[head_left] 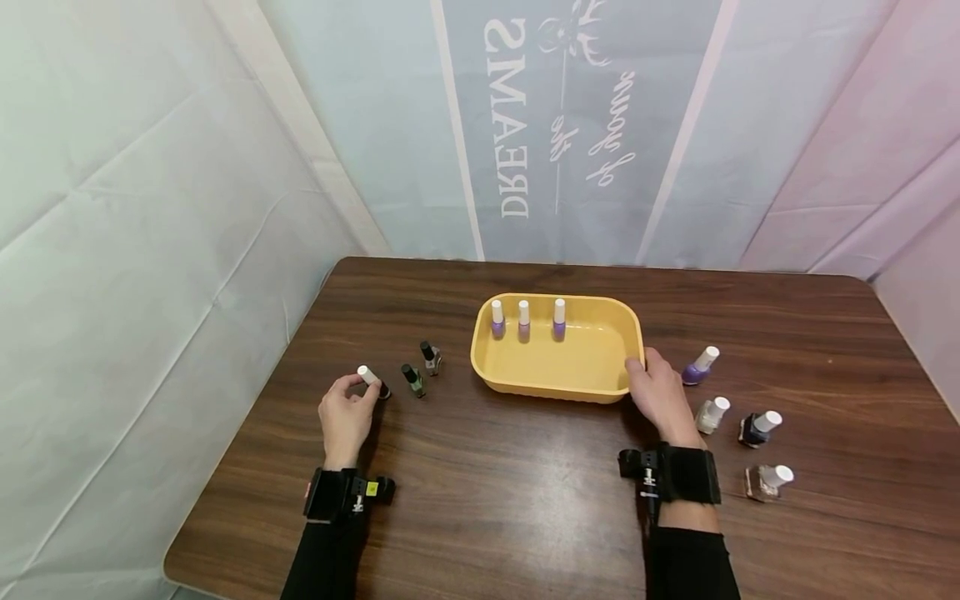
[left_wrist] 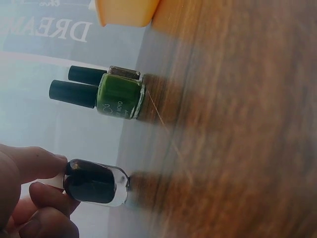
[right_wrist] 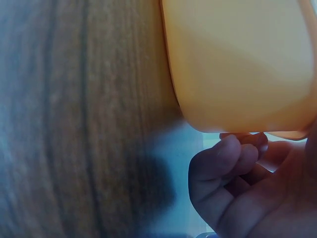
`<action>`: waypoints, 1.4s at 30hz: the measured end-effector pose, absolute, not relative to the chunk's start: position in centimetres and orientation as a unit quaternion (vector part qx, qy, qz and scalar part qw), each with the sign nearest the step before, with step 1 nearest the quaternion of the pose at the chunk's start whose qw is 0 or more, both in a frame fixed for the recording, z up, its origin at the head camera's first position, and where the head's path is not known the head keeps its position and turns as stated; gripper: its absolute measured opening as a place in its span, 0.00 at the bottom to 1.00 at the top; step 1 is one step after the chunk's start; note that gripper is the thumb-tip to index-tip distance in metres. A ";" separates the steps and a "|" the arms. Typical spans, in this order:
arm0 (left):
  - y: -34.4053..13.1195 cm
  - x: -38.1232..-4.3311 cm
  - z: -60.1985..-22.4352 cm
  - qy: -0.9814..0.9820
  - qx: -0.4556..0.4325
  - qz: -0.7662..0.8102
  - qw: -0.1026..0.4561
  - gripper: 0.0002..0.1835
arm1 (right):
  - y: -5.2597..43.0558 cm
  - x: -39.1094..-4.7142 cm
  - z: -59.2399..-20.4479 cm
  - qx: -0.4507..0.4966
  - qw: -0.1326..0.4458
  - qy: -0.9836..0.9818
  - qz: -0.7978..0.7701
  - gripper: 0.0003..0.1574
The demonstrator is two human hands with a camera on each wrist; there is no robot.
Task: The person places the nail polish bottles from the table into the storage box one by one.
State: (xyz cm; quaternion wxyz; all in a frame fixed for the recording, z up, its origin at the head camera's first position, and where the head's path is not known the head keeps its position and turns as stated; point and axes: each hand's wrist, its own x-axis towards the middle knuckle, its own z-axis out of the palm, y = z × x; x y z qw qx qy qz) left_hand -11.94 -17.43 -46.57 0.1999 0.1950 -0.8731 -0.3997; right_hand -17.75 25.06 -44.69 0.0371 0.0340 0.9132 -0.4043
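My left hand (head_left: 347, 423) pinches the white cap of a nail polish bottle (left_wrist: 91, 182) filled with black polish. In the left wrist view that bottle stands upright, its base right at the tabletop. Just right of it are a green nail polish bottle (head_left: 413, 382) and a greyish one (head_left: 431, 358), both with black caps. My right hand (head_left: 660, 398) grips the right end of a yellow tray (head_left: 585, 360), thumb over the rim. Inside the tray, three white-capped bottles stand along the far side: a purple one (head_left: 498, 321), a pale mauve one (head_left: 523, 323) and another purple one (head_left: 558, 322).
Right of my right hand stand several white-capped bottles: purple (head_left: 697, 371), whitish (head_left: 708, 415), dark (head_left: 753, 430) and clear-looking (head_left: 763, 482). The brown wooden table (head_left: 495, 492) ends at a printed curtain (head_left: 585, 233) behind and a pale cloth wall on the left.
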 end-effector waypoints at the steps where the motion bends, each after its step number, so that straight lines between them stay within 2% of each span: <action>1: -17.4 -11.9 -46.6 -0.873 0.195 -0.399 0.202 0.16 | 25.0 -17.8 -44.7 0.034 0.037 0.913 -0.404 0.31; 15: -17.5 -11.7 -46.5 -0.872 0.194 -0.397 0.210 0.15 | 25.1 -17.7 -44.7 0.036 0.054 0.908 -0.413 0.34; 42: -17.6 -10.7 -43.8 -0.880 0.169 -0.367 0.248 0.15 | 25.0 -17.9 -45.0 0.038 0.036 0.911 -0.409 0.30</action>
